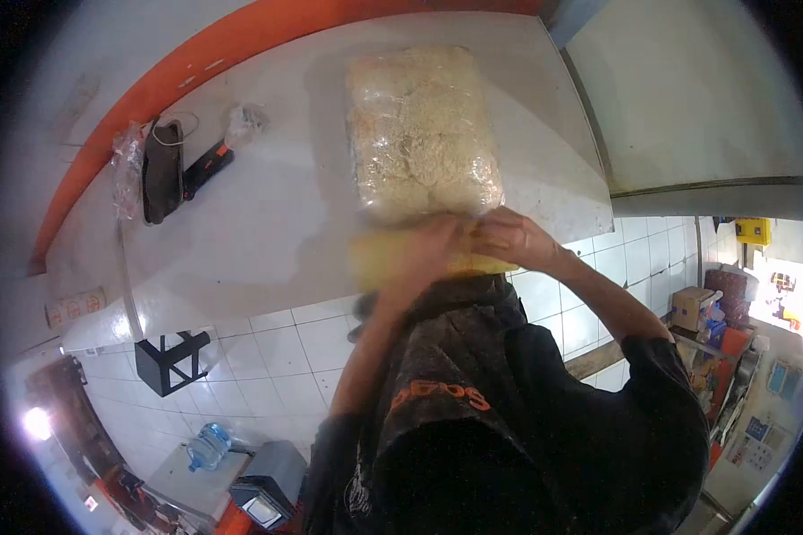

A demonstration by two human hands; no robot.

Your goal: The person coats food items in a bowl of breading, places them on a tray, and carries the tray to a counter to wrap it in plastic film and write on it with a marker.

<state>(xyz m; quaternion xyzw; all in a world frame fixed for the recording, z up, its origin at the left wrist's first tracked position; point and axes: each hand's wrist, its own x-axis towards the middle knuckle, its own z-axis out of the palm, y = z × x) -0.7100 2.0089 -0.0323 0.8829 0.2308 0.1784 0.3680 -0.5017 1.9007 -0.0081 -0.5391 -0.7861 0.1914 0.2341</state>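
Observation:
A large clear plastic pack [424, 125] of pale, crinkly blocks that look like dried noodles lies on the white table. At its near end, close to my body, a yellow sheet or packet [375, 259] lies along the table edge. My left hand [433, 250] is over the yellow piece, smeared by motion, and its fingers cannot be made out. Beside it, my right hand [513, 241] has curled, closed fingers at the near end of the pack, touching the yellow piece. What is between those fingers is hidden.
Left on the table are a dark elongated tray [162, 174], a black tool with orange parts [210, 168] and crumpled clear plastic [245, 123]. A printed roll [74, 308] lies near the left corner. Below stand a black stool [169, 361] and a blue water bottle [209, 446].

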